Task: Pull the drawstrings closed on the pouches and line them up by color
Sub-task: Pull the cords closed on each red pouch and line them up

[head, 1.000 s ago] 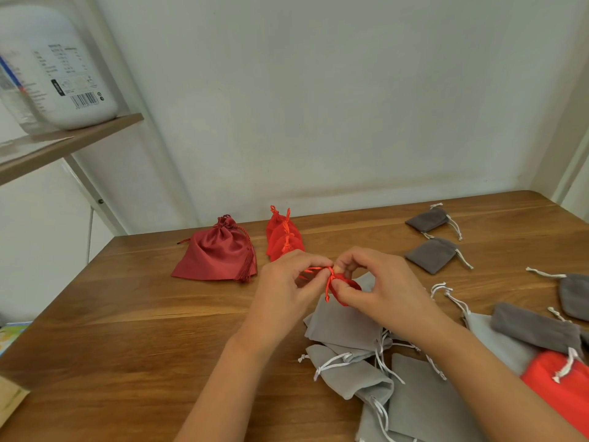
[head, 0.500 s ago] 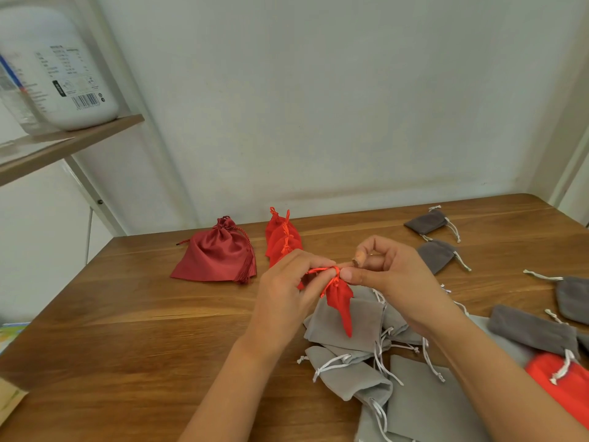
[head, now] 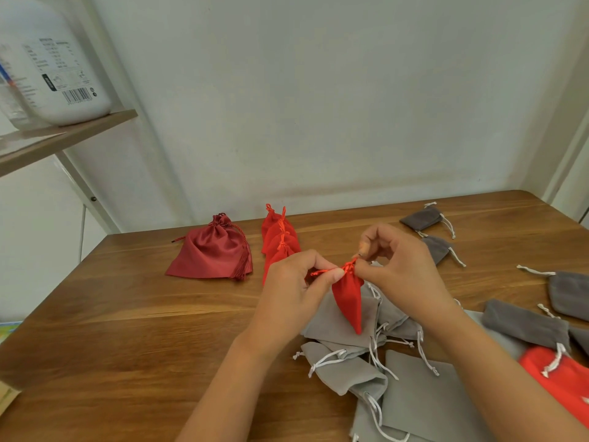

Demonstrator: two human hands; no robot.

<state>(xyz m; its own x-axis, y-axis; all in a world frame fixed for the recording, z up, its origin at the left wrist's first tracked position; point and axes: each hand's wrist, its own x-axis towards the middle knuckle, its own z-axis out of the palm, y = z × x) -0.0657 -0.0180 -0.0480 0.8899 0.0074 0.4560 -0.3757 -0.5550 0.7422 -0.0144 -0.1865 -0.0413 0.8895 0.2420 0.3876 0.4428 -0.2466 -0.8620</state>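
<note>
A small bright red pouch (head: pixel 350 298) hangs in the air above the table, its neck gathered tight. My left hand (head: pixel 294 293) pinches the red drawstring at its left side. My right hand (head: pixel 398 269) pinches the string at the neck from the right. Behind them a row of small red pouches (head: pixel 280 237) lies in a line, with a larger dark red satin pouch (head: pixel 212 252) to its left. Under my hands lies a heap of light grey pouches (head: pixel 353 362) with white strings.
Dark grey pouches (head: pixel 422 218) lie at the back right and along the right edge (head: pixel 570 295). An orange-red pouch (head: pixel 561 378) with a white string sits at the near right. A shelf with a white container (head: pixel 54 62) stands at the left. The wooden table (head: pixel 127 330) meets the wall behind.
The red pouch was bunched between my hands, then let hang down with its neck drawn shut. My right hand has shifted slightly right and up on the string.
</note>
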